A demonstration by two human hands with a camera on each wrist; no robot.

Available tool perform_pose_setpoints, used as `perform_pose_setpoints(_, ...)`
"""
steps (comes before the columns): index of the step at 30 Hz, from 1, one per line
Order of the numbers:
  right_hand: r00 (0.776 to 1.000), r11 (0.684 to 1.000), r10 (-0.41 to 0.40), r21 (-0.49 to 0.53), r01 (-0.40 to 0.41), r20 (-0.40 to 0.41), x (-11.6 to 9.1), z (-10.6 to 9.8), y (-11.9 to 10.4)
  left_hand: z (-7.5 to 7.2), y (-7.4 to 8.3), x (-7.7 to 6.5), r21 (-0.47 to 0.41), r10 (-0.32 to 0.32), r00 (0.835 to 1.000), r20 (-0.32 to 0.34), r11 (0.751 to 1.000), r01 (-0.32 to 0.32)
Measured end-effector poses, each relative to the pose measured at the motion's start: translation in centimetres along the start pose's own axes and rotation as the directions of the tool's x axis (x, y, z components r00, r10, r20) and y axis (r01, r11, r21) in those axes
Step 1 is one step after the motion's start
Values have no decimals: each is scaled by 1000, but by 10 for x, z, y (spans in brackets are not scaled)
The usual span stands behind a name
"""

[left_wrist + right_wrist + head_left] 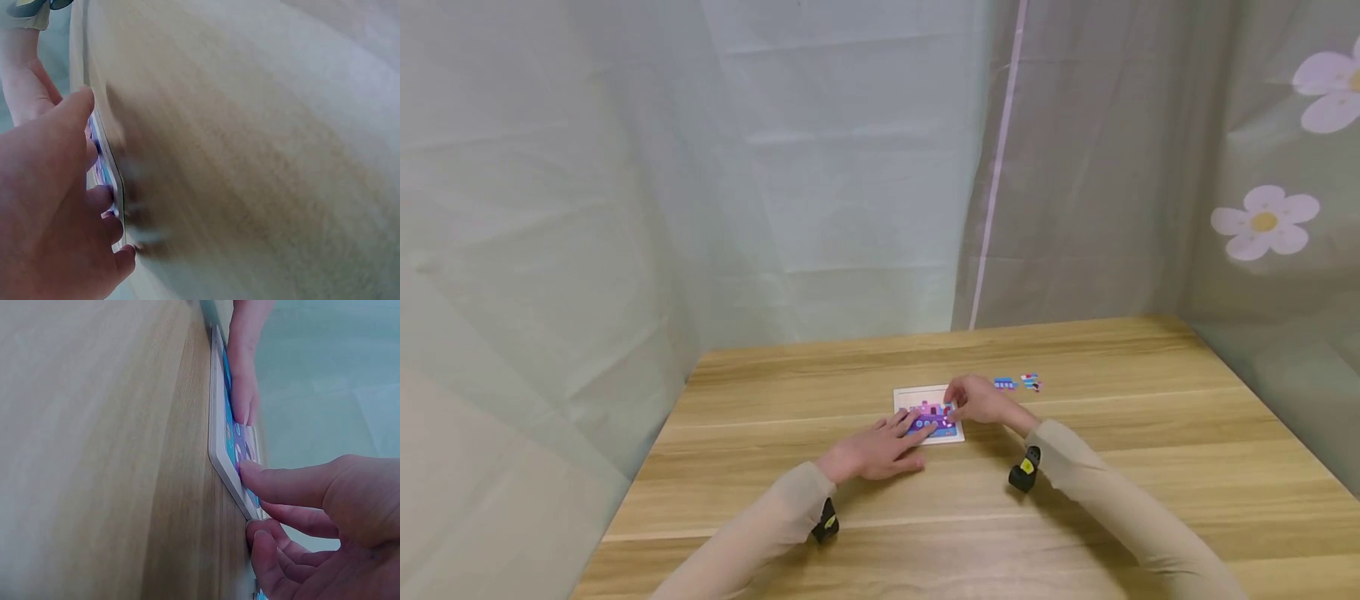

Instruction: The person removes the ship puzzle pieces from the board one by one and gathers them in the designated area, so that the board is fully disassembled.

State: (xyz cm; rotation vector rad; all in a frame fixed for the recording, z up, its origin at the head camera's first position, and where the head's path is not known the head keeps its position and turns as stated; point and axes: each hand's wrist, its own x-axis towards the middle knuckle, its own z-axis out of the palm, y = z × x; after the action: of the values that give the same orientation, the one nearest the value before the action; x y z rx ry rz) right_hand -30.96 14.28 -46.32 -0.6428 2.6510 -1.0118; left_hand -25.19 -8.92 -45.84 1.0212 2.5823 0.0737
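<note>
A small jigsaw board [901, 392] with a white border lies flat on the table, bearing a purple, pink and blue picture. My left hand [883, 447] rests on the board's lower left, its fingers spread and straight over the picture. At the right side, the thumb and fingers of my right hand [976, 400] pinch a puzzle piece, mostly hidden, at the picture's edge. The right wrist view shows the right thumb [281, 482] touching the picture, other fingers curled by the board's edge. Left fingers [100, 199] lie over the board's rim in the left wrist view.
Several loose puzzle pieces [1030, 382] lie right of the board, beyond the right hand, with a blue strip of joined-looking pieces [1004, 383] beside them. The wooden table [760, 400] meets hanging curtains [850, 208] at its back and sides.
</note>
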Motion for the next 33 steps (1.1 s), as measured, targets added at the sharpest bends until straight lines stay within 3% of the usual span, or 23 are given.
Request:
perform_pose_setpoints(8, 999, 999, -32, -12, 32, -31, -1, 0, -1, 3, 3, -1, 28, -5, 1000, -18, 1000, 5)
perform_pose_setpoints(16, 996, 996, -59, 56, 63, -74, -1, 1, 4, 4, 5, -1, 47, -9, 999, -35, 999, 11)
perform_pose_setpoints(25, 994, 988, -16, 153, 32, -105, -4, 1, 9, 7, 5, -1, 63, -17, 999, -39, 998, 20)
perform_pose_setpoints(33, 992, 952, 66, 306, -29, -110, -4, 3, 10, 8, 8, 0, 87, -18, 998, -58, 996, 23)
